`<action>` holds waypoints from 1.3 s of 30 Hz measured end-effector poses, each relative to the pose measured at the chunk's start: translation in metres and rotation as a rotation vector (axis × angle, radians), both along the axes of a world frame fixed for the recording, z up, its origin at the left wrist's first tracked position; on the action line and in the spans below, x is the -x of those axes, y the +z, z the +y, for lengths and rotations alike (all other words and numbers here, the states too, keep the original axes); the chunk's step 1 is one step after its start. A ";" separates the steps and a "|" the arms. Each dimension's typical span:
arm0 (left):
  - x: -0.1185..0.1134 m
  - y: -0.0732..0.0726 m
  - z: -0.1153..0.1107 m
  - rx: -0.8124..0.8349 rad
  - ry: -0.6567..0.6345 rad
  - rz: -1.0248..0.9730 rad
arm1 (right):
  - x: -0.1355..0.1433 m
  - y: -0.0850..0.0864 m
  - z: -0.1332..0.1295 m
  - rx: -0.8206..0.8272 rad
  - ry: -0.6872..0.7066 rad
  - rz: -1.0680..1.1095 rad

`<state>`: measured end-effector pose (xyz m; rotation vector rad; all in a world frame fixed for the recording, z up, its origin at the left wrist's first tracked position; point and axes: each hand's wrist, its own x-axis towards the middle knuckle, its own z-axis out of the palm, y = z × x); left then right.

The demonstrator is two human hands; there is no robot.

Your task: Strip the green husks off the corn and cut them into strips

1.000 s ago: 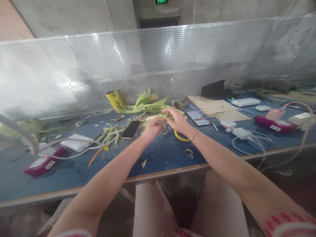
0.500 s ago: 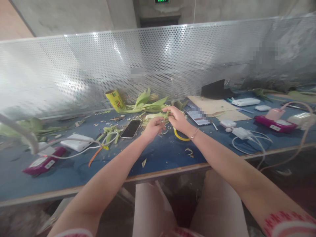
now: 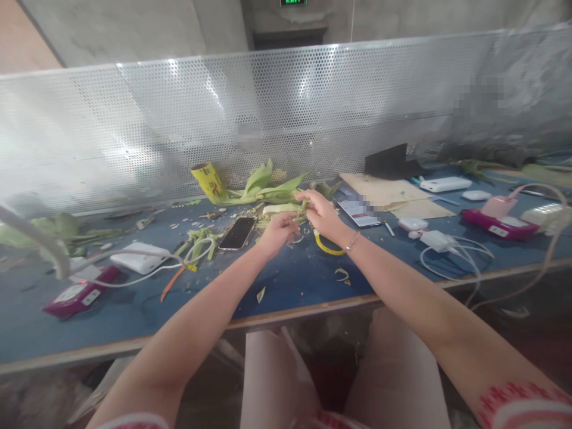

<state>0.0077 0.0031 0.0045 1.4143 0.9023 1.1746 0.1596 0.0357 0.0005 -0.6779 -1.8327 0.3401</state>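
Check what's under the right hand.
Part of a yellow ring shows below the right hand, on the blue table. The hand and wrist cover its far side, so anything else beneath them can't be seen.

Stalk [image 3: 277, 208]: pale, whitish toward the left end, green and ragged toward the right; pose near horizontal, running crosswise; position over the counter [image 3: 295, 286], right end at the right hand [image 3: 323, 215]; contact with the surface indeterminable.
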 end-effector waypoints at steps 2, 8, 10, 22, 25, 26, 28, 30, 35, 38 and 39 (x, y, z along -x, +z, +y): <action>0.000 0.000 0.000 -0.001 -0.002 0.002 | 0.000 -0.001 0.001 -0.010 -0.002 0.000; 0.000 -0.001 0.001 -0.004 -0.008 0.006 | -0.001 -0.003 0.004 -0.018 0.014 0.017; 0.000 0.000 0.001 -0.005 -0.011 0.006 | -0.001 -0.004 0.004 -0.017 0.021 0.028; 0.006 -0.004 0.008 -0.037 0.162 -0.046 | -0.010 -0.007 0.015 0.127 0.275 0.068; 0.009 -0.001 0.009 0.030 0.133 -0.131 | -0.013 -0.009 0.016 0.162 0.283 0.022; 0.010 0.001 0.009 0.054 0.103 -0.165 | -0.013 -0.010 0.017 0.163 0.282 0.008; 0.011 0.003 0.007 0.077 0.032 -0.240 | -0.012 -0.011 0.018 0.155 0.288 -0.018; 0.012 0.005 0.007 0.058 -0.040 -0.293 | -0.012 -0.011 0.019 0.146 0.293 -0.057; 0.013 0.005 0.007 -0.046 -0.047 -0.218 | -0.014 -0.010 0.024 0.101 0.265 -0.116; 0.012 0.001 0.009 -0.098 0.019 -0.157 | -0.014 -0.011 0.025 0.100 0.269 -0.093; 0.011 -0.001 0.010 -0.099 0.034 -0.149 | -0.014 -0.012 0.025 0.099 0.267 -0.080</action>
